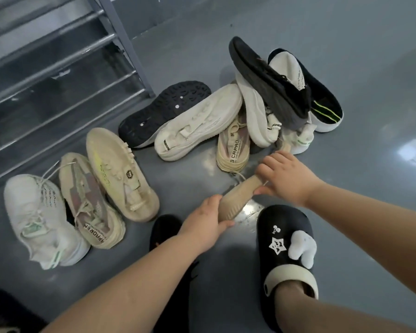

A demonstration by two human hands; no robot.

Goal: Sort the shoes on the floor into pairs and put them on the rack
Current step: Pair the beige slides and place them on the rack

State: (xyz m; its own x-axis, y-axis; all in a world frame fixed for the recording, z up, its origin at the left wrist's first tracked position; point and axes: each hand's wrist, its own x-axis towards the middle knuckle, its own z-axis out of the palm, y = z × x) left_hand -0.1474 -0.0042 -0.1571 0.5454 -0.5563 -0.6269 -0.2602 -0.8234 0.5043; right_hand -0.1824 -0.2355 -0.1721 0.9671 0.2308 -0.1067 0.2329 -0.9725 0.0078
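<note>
A beige knit sneaker (238, 200) is held just above the grey floor between my hands. My left hand (203, 227) grips its ribbed toe end and my right hand (283, 176) grips its heel end. To the left, three shoes lie side by side: a white sneaker (41, 219), a beige-and-brown sneaker (91, 203) and a beige sneaker with a yellow stripe (120, 174). Behind my hands is a pile: a black-soled shoe (163, 111), a cream sneaker (197, 123), a beige sneaker marked CAPAD (233, 145) and several more. The metal shoe rack (58, 61) stands at the upper left.
My feet wear black clogs, the right one (286, 258) with a star charm and a white plush charm, the left one (165, 231) partly under my arm. A black slide sandal (269, 78) leans on top of the pile. Grey floor lies bare to the right.
</note>
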